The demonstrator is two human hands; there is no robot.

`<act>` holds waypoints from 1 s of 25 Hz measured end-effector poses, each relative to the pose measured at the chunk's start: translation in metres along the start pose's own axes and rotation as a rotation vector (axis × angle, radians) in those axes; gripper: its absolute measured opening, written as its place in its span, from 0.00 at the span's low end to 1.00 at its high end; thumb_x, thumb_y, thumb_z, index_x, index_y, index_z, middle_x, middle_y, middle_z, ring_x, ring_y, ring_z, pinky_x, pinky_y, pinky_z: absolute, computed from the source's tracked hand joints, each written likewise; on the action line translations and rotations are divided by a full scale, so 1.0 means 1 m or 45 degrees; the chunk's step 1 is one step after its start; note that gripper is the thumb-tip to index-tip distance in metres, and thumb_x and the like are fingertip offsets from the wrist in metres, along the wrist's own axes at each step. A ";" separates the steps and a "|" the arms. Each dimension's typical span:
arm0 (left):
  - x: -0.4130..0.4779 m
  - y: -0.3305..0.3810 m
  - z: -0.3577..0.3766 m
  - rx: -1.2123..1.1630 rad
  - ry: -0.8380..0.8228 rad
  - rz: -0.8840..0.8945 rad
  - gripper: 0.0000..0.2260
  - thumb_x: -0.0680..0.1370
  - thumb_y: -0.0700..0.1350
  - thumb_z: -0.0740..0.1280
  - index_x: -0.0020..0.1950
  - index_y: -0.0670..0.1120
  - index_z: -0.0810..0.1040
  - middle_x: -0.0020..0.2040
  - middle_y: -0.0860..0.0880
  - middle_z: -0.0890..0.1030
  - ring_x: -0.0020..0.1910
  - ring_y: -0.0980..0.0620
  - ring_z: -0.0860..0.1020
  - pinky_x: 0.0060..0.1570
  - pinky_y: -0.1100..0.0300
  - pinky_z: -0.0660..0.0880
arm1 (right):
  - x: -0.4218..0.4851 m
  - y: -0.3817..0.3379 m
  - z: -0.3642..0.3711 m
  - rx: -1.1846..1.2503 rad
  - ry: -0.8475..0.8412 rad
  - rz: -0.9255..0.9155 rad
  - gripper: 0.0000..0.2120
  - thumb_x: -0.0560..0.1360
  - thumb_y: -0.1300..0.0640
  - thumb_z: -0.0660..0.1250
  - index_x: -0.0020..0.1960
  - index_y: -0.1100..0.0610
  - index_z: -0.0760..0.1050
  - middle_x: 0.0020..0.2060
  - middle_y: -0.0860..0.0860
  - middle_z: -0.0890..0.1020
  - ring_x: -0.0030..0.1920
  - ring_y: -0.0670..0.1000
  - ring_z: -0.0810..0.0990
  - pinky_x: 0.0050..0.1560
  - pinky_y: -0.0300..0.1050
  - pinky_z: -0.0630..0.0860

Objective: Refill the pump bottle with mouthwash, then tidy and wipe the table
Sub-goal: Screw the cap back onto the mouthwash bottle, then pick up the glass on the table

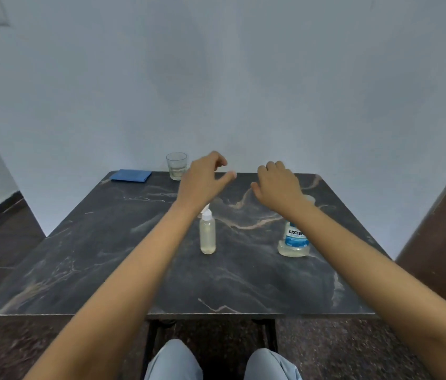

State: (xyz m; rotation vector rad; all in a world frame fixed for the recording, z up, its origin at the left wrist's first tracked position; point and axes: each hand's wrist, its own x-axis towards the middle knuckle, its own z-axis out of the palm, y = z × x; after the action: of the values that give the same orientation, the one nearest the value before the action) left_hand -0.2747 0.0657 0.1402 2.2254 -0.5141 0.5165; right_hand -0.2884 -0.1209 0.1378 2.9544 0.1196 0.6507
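Pump bottle point(207, 237) stands upright mid-way across the table point(106, 256), nozzle end up, filled with pale liquid; mouthwash bottle point(294, 242), upright to its right, shows pale liquid at its base. Left hand point(202, 179) and right hand point(279, 187) hover above, fingers loosely curled, holding nothing

Pump bottle point(207, 234) left of mouthwash point(294, 238) (apart).

dim, cool, even light — soft shadows, wide-angle bending at the edges, slight overall blur
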 end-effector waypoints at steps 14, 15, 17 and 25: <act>-0.019 -0.175 0.035 -0.238 0.076 -0.638 0.21 0.73 0.56 0.72 0.60 0.47 0.75 0.57 0.50 0.78 0.56 0.54 0.76 0.51 0.63 0.70 | 0.044 -0.085 0.187 0.575 -0.286 0.232 0.15 0.80 0.57 0.55 0.62 0.65 0.68 0.62 0.61 0.71 0.61 0.61 0.70 0.59 0.54 0.69; -0.015 -0.185 0.043 -0.241 0.071 -0.652 0.22 0.73 0.56 0.72 0.61 0.46 0.74 0.58 0.49 0.78 0.57 0.53 0.76 0.53 0.62 0.70 | 0.049 -0.085 0.196 0.575 -0.293 0.230 0.15 0.80 0.56 0.55 0.61 0.65 0.69 0.61 0.60 0.71 0.61 0.61 0.70 0.61 0.54 0.68; -0.002 -0.203 0.057 -0.231 0.062 -0.677 0.24 0.73 0.55 0.73 0.64 0.44 0.73 0.62 0.47 0.77 0.59 0.52 0.75 0.54 0.61 0.70 | 0.064 -0.085 0.208 0.571 -0.300 0.215 0.15 0.80 0.54 0.55 0.60 0.64 0.69 0.60 0.59 0.72 0.61 0.59 0.71 0.64 0.53 0.67; 0.093 -0.266 0.092 -0.253 0.150 -0.780 0.39 0.71 0.52 0.76 0.74 0.41 0.61 0.71 0.41 0.67 0.69 0.43 0.68 0.62 0.55 0.67 | 0.100 -0.079 0.235 0.567 -0.194 0.156 0.14 0.79 0.53 0.55 0.60 0.59 0.70 0.57 0.53 0.74 0.59 0.54 0.73 0.62 0.50 0.68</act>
State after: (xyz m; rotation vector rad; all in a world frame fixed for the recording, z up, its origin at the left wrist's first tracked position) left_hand -0.0423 0.1404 -0.0282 2.0075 0.1781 0.2537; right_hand -0.1028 -0.0551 -0.0423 3.4512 0.0788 0.4580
